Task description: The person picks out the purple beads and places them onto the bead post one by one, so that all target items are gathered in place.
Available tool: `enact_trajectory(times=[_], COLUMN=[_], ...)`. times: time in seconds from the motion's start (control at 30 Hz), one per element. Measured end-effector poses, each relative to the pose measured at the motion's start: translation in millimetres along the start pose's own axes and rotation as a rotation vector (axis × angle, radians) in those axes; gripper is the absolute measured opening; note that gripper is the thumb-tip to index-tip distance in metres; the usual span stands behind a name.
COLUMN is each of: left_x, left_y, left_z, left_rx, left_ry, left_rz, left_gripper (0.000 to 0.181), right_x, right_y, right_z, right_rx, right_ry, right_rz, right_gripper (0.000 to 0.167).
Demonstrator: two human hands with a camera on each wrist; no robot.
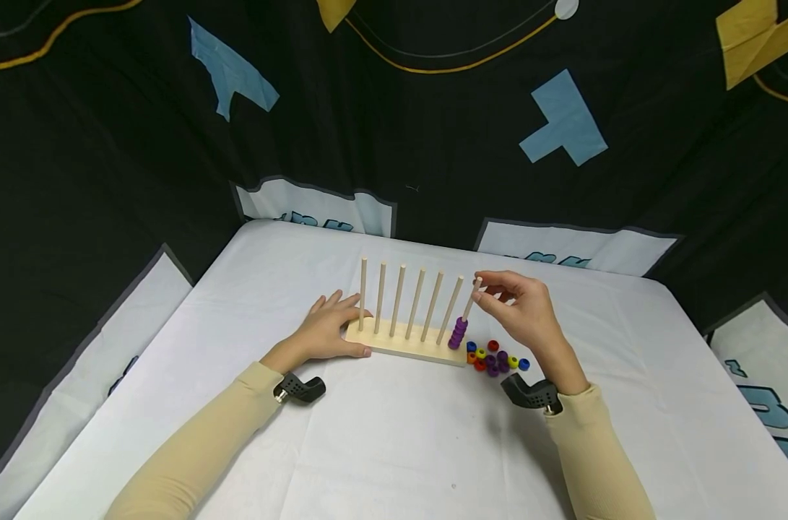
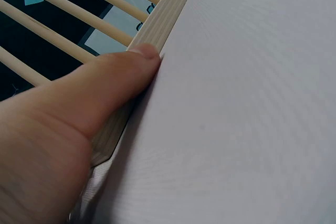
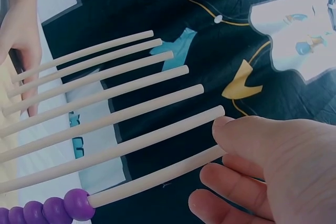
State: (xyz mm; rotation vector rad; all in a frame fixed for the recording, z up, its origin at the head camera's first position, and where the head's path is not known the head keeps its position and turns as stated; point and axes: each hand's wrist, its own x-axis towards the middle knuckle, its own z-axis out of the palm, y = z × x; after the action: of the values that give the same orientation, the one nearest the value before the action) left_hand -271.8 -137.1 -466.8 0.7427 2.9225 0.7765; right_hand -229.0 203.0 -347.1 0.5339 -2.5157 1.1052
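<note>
A pale wooden peg stand with several upright pegs rests on the white table. My left hand holds its left end, thumb along the front edge and index finger at the back; the other fingers spread outward. My right hand is at the top of the rightmost peg, thumb and fingers loosely bent around its tip. I see no bead between those fingers, though the thumb hides part of the peg in the right wrist view. Several purple beads are stacked low on that peg.
Loose beads in purple, red, yellow, blue and orange lie right of the stand, among them a blue bead and a red bead. A black cloth with blue and yellow patches hangs behind the table.
</note>
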Motion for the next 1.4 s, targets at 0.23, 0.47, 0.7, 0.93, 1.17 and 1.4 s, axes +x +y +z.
enact_trajectory(times=[0.23,0.47,0.7,0.93,1.17,1.4], left_x=[0.0,-0.6,-0.4,-1.2,-0.3,-0.1], left_y=[-0.1,0.7,0.0,-0.1,-2.1,-0.1], left_z=[0.2,-1.3,-2.4,-0.3,2.3,0.2], left_rx=[-0.003,-0.007,-0.004,0.003,0.002,0.003], left_ry=[-0.002,0.005,0.012,-0.006,-0.003,-0.005], left_rz=[-0.005,0.000,-0.002,0.001,-0.005,-0.001], left_gripper=[0.072,0.070,0.069,0.073,0.073,0.072], right_x=[-5.1,-15.0,-27.2,-41.1,-53.3,-57.2], right_y=[3.7,17.9,39.4,62.8,79.1,88.8], right_z=[-2.3,-6.0,-7.0,-6.4,-4.9,-3.4], right_rx=[-0.028,-0.074,-0.149,-0.197,-0.214,-0.236], right_ry=[-0.027,-0.071,-0.146,-0.211,-0.265,-0.324], right_rz=[0.038,0.059,0.123,0.145,0.178,0.215], right_gripper=[0.027,0.026,0.030,0.030,0.030,0.028])
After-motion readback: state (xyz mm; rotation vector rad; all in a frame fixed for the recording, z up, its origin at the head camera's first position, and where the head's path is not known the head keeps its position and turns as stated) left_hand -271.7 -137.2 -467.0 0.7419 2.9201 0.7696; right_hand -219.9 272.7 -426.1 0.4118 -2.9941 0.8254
